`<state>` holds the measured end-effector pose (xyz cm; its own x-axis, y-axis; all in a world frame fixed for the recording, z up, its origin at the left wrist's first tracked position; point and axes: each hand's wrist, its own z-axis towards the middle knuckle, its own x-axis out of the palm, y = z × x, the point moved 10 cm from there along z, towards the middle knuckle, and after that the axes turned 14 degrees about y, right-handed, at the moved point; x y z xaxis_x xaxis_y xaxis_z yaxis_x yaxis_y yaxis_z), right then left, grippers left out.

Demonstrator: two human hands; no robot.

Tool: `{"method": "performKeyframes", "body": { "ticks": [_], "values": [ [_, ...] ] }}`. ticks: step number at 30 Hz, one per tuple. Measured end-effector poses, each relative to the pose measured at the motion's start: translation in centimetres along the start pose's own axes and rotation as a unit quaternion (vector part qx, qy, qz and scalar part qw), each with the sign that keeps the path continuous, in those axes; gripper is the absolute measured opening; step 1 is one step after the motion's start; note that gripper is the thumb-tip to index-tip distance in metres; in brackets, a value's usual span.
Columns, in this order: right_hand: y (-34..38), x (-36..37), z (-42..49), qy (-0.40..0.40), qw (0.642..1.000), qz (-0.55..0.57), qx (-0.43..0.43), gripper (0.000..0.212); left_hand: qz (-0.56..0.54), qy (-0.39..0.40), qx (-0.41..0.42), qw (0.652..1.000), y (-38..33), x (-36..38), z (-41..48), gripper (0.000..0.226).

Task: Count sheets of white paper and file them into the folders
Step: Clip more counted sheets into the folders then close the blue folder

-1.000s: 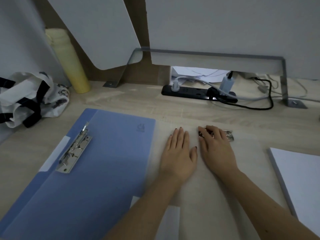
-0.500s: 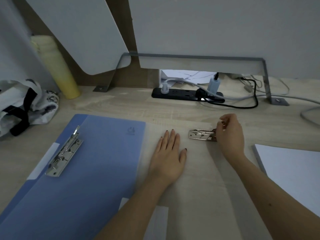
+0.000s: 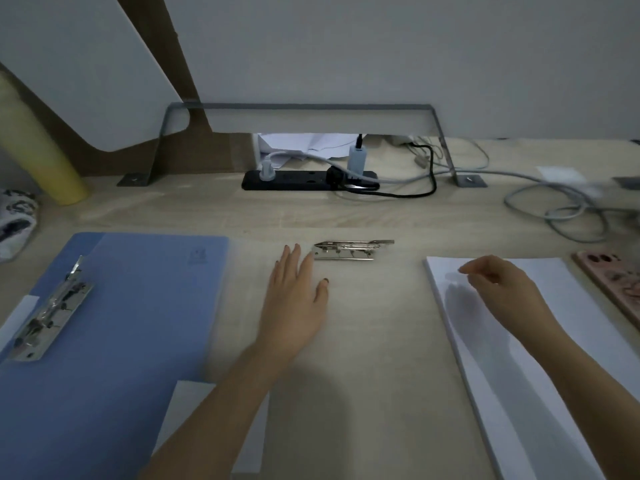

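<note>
Wood-grain desk (image 3: pixel 207 209): open blue folder (image 3: pixel 131 323) at left, white paper stack (image 3: pixel 568 299) at right. Left hand (image 3: pixel 294 306) lies flat on a clear folder (image 3: pixel 363 341) between them; right hand (image 3: pixel 502 292), loosely curled and empty, hovers over the stack. Metal clip (image 3: pixel 346 250) just beside left fingertips.

Left folder (image 3: pixel 121 323) blue, its clip (image 3: pixel 52 313) silver. Right paper stack (image 3: pixel 519 341) white. Desk (image 3: pixel 207 213) pale wood grain. Far-left bottle (image 3: pixel 41 161) yellow. Power strip (image 3: pixel 311 175) black, cables (image 3: pixel 554 202) grey. Phone case (image 3: pixel 616 289) at the right edge pink, dark pattern. Bag (image 3: pixel 14 216) at the left edge white, black print.
</note>
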<state>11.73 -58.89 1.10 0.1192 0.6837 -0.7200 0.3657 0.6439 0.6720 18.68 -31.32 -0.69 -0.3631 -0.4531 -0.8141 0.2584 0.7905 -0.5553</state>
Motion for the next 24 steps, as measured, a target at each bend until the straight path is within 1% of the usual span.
{"method": "performKeyframes", "body": {
  "ticks": [2,3,6,8,9,12,13,15,17,18,21,22,24],
  "values": [
    [-1.5,-0.8,-1.5,0.005,1.000,-0.011,0.010,0.024,-0.138,0.014,0.048,0.989,-3.8,1.1,-1.4,0.048],
    [-2.1,-1.0,-2.2,0.005,1.000,-0.018,0.011,0.023,-0.214,0.050,0.059,0.974,-5.6,2.3,-2.0,0.045],
    [-3.1,-1.0,-3.7,0.013,0.999,-0.033,0.006,0.021,-0.389,0.191,0.031,0.901,-9.9,7.6,-3.5,0.037],
    [-3.5,-0.4,-4.2,0.035,0.997,-0.062,0.006,0.021,-0.471,0.250,0.000,0.846,-11.3,10.9,-4.2,0.023],
    [-3.7,-0.1,-4.4,0.043,0.996,-0.076,0.007,0.021,-0.491,0.263,-0.012,0.830,-11.8,12.0,-4.4,0.017],
    [-3.6,0.3,-4.7,0.049,0.993,-0.109,-0.001,0.022,-0.508,0.260,-0.063,0.819,-11.7,13.5,-3.9,0.010],
    [-3.5,0.5,-4.7,0.051,0.991,-0.122,-0.005,0.022,-0.526,0.254,-0.081,0.808,-11.7,13.5,-3.7,0.009],
    [-3.4,0.7,-4.9,0.053,0.989,-0.137,-0.012,0.023,-0.559,0.249,-0.120,0.781,-11.6,13.2,-3.5,0.017],
    [-3.2,0.7,-5.0,0.051,0.989,-0.136,-0.022,0.024,-0.567,0.252,-0.145,0.771,-11.7,13.0,-3.2,0.016],
    [-3.3,0.8,-5.1,0.051,0.990,-0.132,-0.024,0.024,-0.563,0.257,-0.147,0.772,-11.8,12.9,-3.1,0.016],
    [-3.6,1.1,-5.1,0.076,0.993,-0.089,-0.018,0.028,-0.555,0.264,-0.117,0.781,-12.5,13.2,-3.0,0.013],
    [-3.6,1.2,-5.1,0.087,0.994,-0.067,-0.017,0.035,-0.558,0.271,-0.088,0.779,-13.1,13.3,-3.1,0.018],
    [-3.4,1.2,-5.1,0.100,0.994,-0.020,-0.029,0.062,-0.549,0.285,-0.026,0.785,-14.3,13.6,-3.7,0.032]
  ]
}}
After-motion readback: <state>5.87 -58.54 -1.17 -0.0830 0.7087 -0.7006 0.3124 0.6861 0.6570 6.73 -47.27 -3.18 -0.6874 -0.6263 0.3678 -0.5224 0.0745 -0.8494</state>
